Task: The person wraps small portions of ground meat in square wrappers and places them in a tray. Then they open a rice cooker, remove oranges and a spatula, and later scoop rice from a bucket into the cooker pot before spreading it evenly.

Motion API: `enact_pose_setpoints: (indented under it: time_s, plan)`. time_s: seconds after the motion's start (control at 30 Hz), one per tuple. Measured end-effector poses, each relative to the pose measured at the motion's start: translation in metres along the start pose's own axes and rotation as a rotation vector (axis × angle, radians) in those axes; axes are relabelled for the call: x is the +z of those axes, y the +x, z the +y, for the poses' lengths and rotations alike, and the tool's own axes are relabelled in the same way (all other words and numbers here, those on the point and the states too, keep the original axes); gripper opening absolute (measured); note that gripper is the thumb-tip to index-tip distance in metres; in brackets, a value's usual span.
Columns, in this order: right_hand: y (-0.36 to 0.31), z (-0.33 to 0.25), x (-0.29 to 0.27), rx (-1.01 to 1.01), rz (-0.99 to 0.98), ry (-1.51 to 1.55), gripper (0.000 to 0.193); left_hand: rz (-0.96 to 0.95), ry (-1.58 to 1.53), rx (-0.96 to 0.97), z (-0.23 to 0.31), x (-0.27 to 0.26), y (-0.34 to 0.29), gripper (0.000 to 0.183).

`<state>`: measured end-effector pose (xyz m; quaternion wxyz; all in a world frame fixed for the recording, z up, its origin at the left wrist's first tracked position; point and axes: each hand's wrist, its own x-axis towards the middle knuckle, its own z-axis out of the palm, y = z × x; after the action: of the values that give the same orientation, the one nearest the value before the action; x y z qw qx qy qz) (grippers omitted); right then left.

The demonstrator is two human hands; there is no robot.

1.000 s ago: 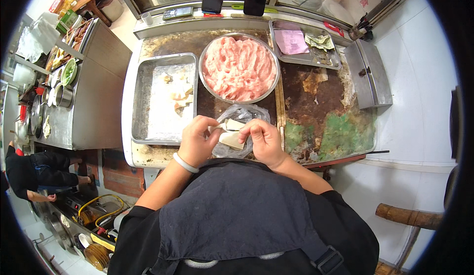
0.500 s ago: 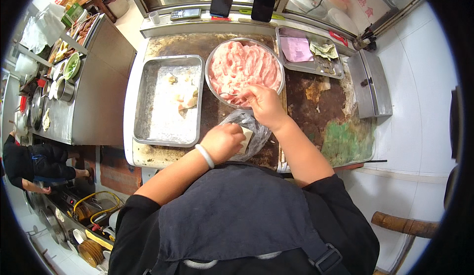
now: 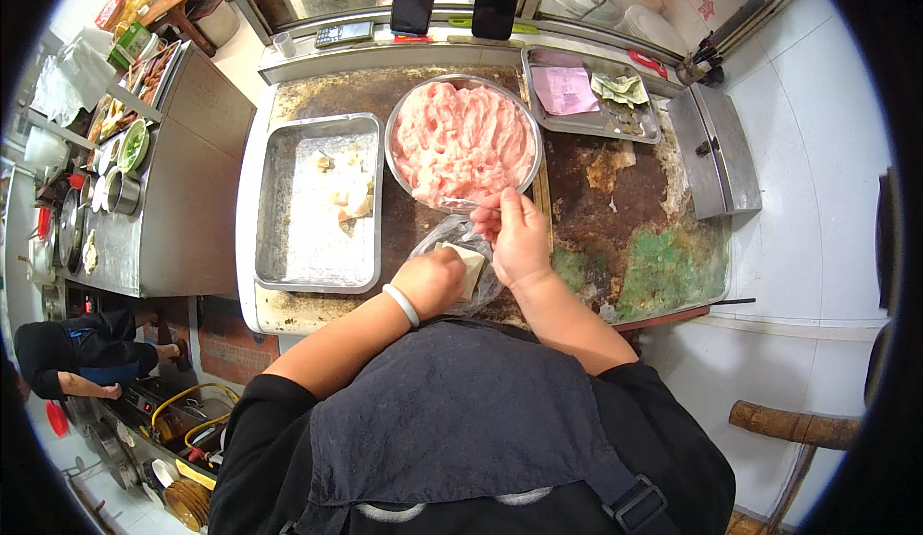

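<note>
My left hand (image 3: 433,280), with a white band at the wrist, is closed at the edge of pale square dough wrappers (image 3: 471,268). These lie on a crumpled clear plastic bag (image 3: 493,290) close to my body. Pinched in my right hand (image 3: 514,237) is a thin, light-coloured stick-like tool (image 3: 460,201); its exact kind is too small to tell. The tool reaches over the near rim of a round metal bowl (image 3: 388,150) heaped with pink minced meat (image 3: 466,141). What my left fingers grip underneath is partly hidden.
Left of the bowl stands a rectangular metal tray (image 3: 373,247) with a few pale folded dumplings (image 3: 351,199). A shallow tray (image 3: 615,131) with paper and notes sits at the back right, beside a metal box (image 3: 711,150). Two phones (image 3: 495,4) lean at the window. A person (image 3: 87,352) is at far left.
My right hand has drawn back from over the meat toward me, its palm turning more upward. My left hand stays at the wrappers. The whole view has shifted slightly.
</note>
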<state>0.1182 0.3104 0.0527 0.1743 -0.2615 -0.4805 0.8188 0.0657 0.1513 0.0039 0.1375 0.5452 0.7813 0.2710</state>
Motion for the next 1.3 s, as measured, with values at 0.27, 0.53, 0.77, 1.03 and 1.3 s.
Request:
enact_pose_setpoints:
  time_s: [0.27, 0.53, 0.77, 1.03, 1.3]
  plan:
    - [-0.028, -0.011, -0.032, -0.029, 0.065, 0.063, 0.04, 0.371, -1.069, -0.502, -0.01, -0.024, -0.028, 0.011]
    - [-0.053, -0.011, -0.029, -0.186, -0.099, -0.249, 0.042, 0.378, -0.508, -0.161, 0.034, -0.066, -0.018, 0.011]
    - [-0.035, -0.017, -0.016, -0.091, -0.099, -0.039, 0.043, 0.515, -0.306, -0.268, 0.022, -0.074, -0.022, 0.012]
    - [0.033, -0.03, 0.002, -1.08, -0.325, -1.006, 0.021, 0.739, 0.115, -0.271, -0.013, -0.09, -0.034, 0.033]
    - [0.02, -0.012, 0.004, -0.743, -0.109, -0.8, 0.009, 0.035, -0.071, 0.174, 0.008, -0.024, 0.003, 0.017]
